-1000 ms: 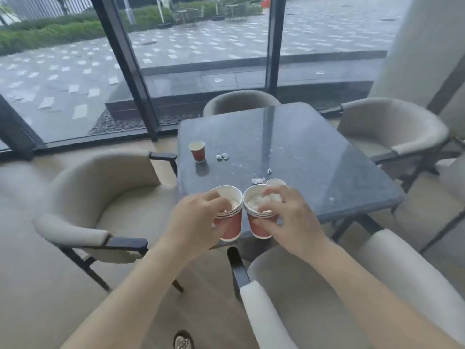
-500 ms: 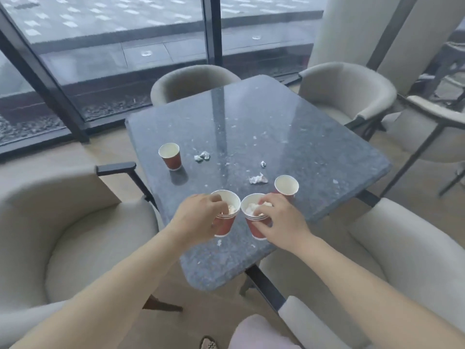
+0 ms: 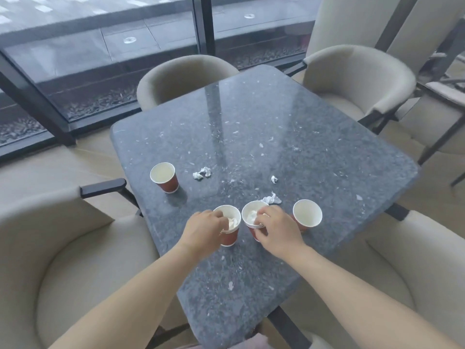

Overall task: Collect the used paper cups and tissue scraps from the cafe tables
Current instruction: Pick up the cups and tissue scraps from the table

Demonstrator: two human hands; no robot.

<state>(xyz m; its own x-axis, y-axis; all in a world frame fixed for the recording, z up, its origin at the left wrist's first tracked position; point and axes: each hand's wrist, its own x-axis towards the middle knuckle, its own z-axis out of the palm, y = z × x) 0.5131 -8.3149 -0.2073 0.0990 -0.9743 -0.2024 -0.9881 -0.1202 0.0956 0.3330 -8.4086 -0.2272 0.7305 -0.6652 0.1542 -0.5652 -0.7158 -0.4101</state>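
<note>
Left grip (image 3: pixel 205 227), right grip (image 3: pixel 274 229) — both curled

Dark speckled stone table (image 3: pixel 289 137), beige tub chairs (image 3: pixel 352 76), glass wall (image 3: pixel 100 46), pale floor (image 3: pixel 50 167)

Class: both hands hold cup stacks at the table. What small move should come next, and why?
Probably the right hand lets go of its stack and picks up the scrap just beyond it: that scrap lies closest, and the stack already holds tissue.
</note>
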